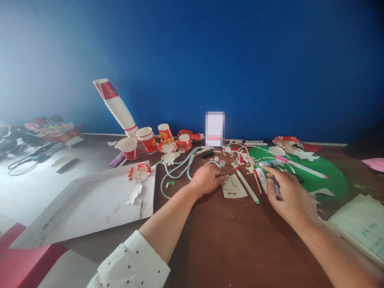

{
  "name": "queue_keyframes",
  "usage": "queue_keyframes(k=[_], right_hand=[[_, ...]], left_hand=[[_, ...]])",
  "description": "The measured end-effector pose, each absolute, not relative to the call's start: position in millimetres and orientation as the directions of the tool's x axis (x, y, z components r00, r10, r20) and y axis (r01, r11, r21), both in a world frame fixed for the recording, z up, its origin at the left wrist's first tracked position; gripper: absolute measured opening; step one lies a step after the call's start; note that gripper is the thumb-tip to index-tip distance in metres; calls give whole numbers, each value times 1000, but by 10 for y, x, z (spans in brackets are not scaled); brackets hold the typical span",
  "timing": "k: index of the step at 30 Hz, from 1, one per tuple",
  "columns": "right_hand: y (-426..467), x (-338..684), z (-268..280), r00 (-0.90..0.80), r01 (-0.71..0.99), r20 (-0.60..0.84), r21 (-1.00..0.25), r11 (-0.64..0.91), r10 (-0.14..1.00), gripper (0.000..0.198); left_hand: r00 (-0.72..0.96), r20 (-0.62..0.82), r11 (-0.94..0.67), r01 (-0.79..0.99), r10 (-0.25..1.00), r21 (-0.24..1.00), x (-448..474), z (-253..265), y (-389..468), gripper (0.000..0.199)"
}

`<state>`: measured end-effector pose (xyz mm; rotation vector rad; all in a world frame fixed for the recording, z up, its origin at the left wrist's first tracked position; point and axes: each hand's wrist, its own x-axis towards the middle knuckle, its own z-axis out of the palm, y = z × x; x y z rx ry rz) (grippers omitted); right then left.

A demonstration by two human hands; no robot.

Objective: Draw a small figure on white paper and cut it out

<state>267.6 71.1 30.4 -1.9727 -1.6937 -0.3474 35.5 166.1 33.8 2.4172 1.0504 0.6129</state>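
Note:
My left hand (207,178) rests on the dark table, fingers loosely apart. Its fingertips touch the upper left edge of a small piece of paper with a drawing (234,188), which lies flat. To the right of that paper, my right hand (286,192) is closed around a dark pen (276,189), held with one end pointing down towards the table. Between paper and right hand lie a white marker with a green tip (248,187), a thin wooden stick (257,182) and a white tube (262,180).
A green round sheet (333,180) holds a pink-capped marker (303,167). Paper scraps (239,158) and a pale cable (172,175) lie further back. Left are paper cups (128,147), a leaning cup stack (118,110) and a white box lid (90,204) with a cut-paper figure (138,174).

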Motion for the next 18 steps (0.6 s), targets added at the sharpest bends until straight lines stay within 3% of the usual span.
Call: queue_keyframes(k=[6, 10, 13, 18], right_hand=[[796, 2887, 196, 176, 984, 489, -94, -149, 854, 52], [803, 2868, 190, 138, 990, 501, -55, -128, 855, 51], [764, 2749, 270, 148, 989, 544, -82, -123, 826, 48], [669, 2501, 329, 101, 987, 571, -160, -10, 815, 37]], left_hand=[[526, 186, -536, 661, 830, 526, 355, 383, 1625, 37], [495, 125, -490, 732, 860, 474, 388, 375, 1580, 57], [497, 89, -481, 757, 863, 441, 435, 355, 1559, 70], [489, 26, -430, 739, 872, 518, 481, 342, 1558, 65]])
